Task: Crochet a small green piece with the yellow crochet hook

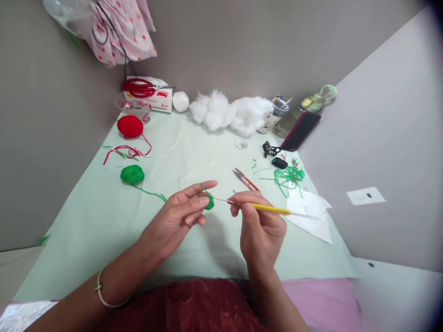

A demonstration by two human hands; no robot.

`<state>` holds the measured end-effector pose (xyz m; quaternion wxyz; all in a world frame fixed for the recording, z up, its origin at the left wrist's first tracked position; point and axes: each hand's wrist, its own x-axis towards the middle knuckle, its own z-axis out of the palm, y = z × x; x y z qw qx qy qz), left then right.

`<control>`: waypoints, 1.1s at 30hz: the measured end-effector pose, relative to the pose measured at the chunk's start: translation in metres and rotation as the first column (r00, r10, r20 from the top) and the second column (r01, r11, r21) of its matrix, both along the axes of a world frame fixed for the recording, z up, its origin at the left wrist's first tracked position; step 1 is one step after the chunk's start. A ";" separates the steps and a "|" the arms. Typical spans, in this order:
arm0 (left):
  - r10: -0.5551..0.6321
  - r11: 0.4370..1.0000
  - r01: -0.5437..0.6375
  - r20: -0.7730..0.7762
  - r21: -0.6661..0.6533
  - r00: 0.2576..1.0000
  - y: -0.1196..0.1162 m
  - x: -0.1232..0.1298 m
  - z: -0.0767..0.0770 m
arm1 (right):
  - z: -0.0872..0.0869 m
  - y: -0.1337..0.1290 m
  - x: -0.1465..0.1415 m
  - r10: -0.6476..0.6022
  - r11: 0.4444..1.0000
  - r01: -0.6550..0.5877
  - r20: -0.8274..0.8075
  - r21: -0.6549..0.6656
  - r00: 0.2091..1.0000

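My left hand pinches a small green crocheted piece between thumb and fingers, with a strand of green yarn over the raised index finger. My right hand grips a yellow-handled crochet hook. The hook's thin metal shaft points left, and its tip is at or beside the green piece; whether it is inside a loop is too small to tell. A green yarn ball lies to the left, its strand trailing toward my left hand.
Orange-handled snips lie just beyond my right hand. Red yarn, a white yarn ball and white stuffing sit farther back. Green yarn scraps, a black clip, a phone and white paper are at the right.
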<state>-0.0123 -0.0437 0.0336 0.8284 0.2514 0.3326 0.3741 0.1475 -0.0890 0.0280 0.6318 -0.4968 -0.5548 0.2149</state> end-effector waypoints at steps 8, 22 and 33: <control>0.014 0.972 0.029 -0.179 0.231 0.984 -0.006 0.000 0.000 | -0.003 0.003 0.000 0.095 0.983 -0.126 -0.220 -0.132 0.971; 0.141 0.960 -0.076 -0.231 0.268 0.963 -0.010 0.004 0.001 | -0.012 -0.010 -0.002 -0.106 0.972 -0.039 0.577 0.234 0.810; 0.006 0.986 0.006 -0.071 0.166 0.997 -0.002 -0.001 0.003 | 0.004 0.002 -0.004 0.074 0.997 -0.074 -0.011 -0.015 0.997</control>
